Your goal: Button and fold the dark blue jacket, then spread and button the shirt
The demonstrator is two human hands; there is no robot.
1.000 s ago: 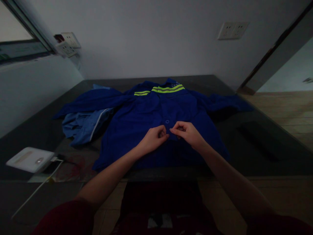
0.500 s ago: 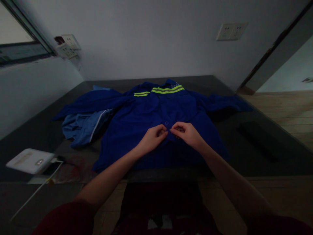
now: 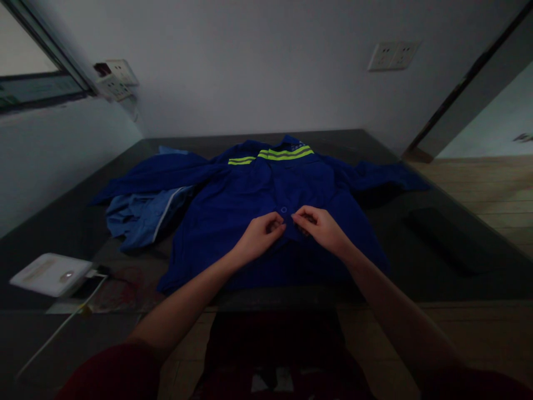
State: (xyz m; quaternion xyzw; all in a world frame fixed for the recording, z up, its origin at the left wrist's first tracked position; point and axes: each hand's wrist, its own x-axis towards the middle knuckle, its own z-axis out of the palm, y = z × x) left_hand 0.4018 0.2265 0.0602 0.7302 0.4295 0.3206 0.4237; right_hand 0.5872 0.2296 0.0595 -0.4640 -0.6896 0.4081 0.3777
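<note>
A dark blue work jacket (image 3: 233, 205) with yellow-green and grey reflective stripes (image 3: 287, 154) lies spread on the dark table, collar toward the wall. My left hand (image 3: 263, 232) is closed in a pinch on the jacket's front opening. Just right of it, my right hand (image 3: 316, 223) is also pinched, its fingertips at the front edge of the cloth. Between and slightly above the fingertips shows a round button (image 3: 283, 210). The cloth inside both pinches is mostly hidden by the fingers, and the light is dim.
Lighter blue folded clothing (image 3: 139, 216) lies under the jacket's left-hand sleeve. At the table's left front sits a white power bank (image 3: 54, 274) with a white cable (image 3: 62, 328). A dark flat object (image 3: 441, 239) rests at the right. Wall sockets (image 3: 393, 55) are behind.
My right hand has shifted very slightly right, widening the gap between the fingertips. My left hand and the jacket stay about where they were.
</note>
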